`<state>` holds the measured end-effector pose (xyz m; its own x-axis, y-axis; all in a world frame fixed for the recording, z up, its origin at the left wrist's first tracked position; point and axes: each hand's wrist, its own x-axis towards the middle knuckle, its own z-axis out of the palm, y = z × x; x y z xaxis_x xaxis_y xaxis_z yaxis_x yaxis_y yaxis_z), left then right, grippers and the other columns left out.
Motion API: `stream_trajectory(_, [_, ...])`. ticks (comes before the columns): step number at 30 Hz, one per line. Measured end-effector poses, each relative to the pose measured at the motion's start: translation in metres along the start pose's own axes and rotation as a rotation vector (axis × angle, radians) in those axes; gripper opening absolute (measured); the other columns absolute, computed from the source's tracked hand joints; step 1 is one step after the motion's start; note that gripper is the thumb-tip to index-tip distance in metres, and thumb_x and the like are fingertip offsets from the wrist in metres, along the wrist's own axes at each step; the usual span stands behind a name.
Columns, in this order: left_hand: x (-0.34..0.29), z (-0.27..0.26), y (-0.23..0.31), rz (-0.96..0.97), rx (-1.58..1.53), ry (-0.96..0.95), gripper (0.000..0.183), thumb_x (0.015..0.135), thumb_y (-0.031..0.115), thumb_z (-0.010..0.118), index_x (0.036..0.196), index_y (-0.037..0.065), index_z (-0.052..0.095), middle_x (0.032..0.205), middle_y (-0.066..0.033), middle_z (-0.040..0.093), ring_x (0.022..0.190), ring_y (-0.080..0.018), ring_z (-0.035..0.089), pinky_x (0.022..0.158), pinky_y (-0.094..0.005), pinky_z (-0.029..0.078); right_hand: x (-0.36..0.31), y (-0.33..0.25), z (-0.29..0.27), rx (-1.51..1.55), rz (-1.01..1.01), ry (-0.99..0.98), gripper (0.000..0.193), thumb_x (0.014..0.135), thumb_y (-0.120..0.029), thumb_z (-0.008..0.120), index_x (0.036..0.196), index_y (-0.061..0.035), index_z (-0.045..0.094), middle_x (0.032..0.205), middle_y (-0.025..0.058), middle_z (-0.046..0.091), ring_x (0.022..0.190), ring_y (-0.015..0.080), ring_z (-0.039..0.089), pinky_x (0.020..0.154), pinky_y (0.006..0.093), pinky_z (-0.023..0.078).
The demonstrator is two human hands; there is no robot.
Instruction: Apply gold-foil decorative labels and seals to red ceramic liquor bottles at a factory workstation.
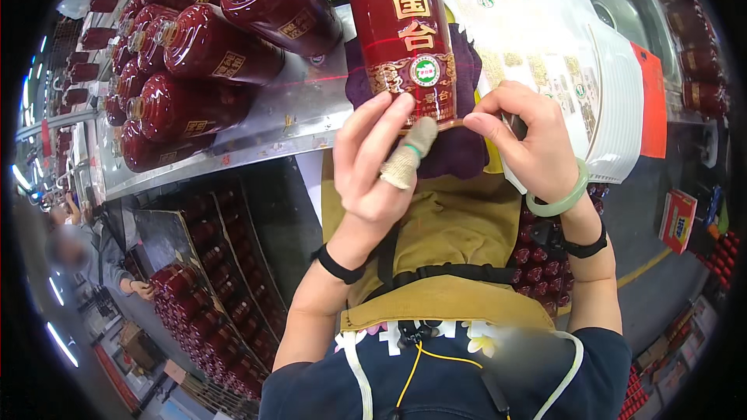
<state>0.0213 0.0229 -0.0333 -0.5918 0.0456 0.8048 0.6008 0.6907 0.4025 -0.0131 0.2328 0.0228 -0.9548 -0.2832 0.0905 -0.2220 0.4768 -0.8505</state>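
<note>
At the near edge of the surface (pixel 311 128), the left hand (pixel 376 167) is nearer, fingertips touching the base end of a red bottle (pixel 401 27), its grip spread rather than wrapped. The right hand (pixel 538 136) is just beside the base's right corner; whether its grip is together, I cannot tell. The bottle lies on a purple cloth (pixel 459 159), long axis running away from both hands, neck farthest. More bottles (pixel 284 8) crowd the surface's left end.

I get bright light, the labelled bottle (pixel 405 35) crisp — highlights glare off bottles (pixel 284 4) at left, tube lights (pixel 62 344) burn white, shadow fills beneath the bench (pixel 311 97), edges bend into black — and blur smears the shirt (pixel 447 393).
</note>
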Motion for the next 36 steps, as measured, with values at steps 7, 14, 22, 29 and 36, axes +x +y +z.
stream_trajectory(7, [-0.013,-0.002,-0.005,-0.275,-0.112,0.068,0.032,0.076,-0.014,0.084,0.105,-0.004,0.078,0.121,-0.0238,0.074,0.110,-0.0408,0.074,0.090,-0.0423,0.066,0.001,-0.005,0.003,0.018,-0.015,-0.008,0.017,0.092,-0.015,0.081,0.089,0.0002,0.074,0.078,0.0110,0.066,0.063,0.0211,0.059,0.060,0.0347,0.046])
stream_trajectory(14, [-0.009,-0.001,0.000,-0.040,0.074,0.057,0.023,0.087,-0.010,0.076,0.108,-0.002,0.077,0.134,-0.0187,0.067,0.121,-0.0383,0.066,0.100,-0.0463,0.059,0.001,-0.003,0.001,0.012,-0.003,-0.003,0.017,0.092,-0.015,0.081,0.088,0.0005,0.074,0.078,0.0113,0.066,0.063,0.0216,0.059,0.060,0.0348,0.047])
stream_trajectory(22, [-0.002,-0.001,-0.004,-0.031,-0.044,-0.020,0.023,0.080,-0.010,0.083,0.100,0.000,0.078,0.121,-0.0164,0.073,0.115,-0.0391,0.070,0.086,-0.0419,0.065,0.002,-0.003,0.003,0.001,-0.009,0.006,0.018,0.092,-0.015,0.081,0.088,0.0013,0.074,0.077,0.0124,0.066,0.064,0.0230,0.060,0.061,0.0355,0.047])
stream_trajectory(29, [-0.011,-0.005,-0.007,-0.143,-0.064,0.040,0.032,0.079,-0.011,0.085,0.107,-0.003,0.074,0.123,-0.0200,0.073,0.112,-0.0424,0.073,0.091,-0.0447,0.065,0.001,-0.007,0.002,0.016,-0.008,-0.019,0.017,0.092,-0.014,0.081,0.088,0.0011,0.074,0.078,0.0120,0.066,0.065,0.0227,0.060,0.062,0.0350,0.048])
stream_trajectory(36, [-0.002,0.001,0.002,0.008,0.065,0.053,0.024,0.088,-0.007,0.079,0.111,0.000,0.077,0.134,-0.0192,0.067,0.128,-0.0401,0.062,0.102,-0.0477,0.056,0.002,-0.004,0.002,0.006,0.015,-0.007,0.018,0.092,-0.014,0.081,0.088,0.0013,0.074,0.079,0.0120,0.066,0.064,0.0221,0.060,0.061,0.0350,0.048])
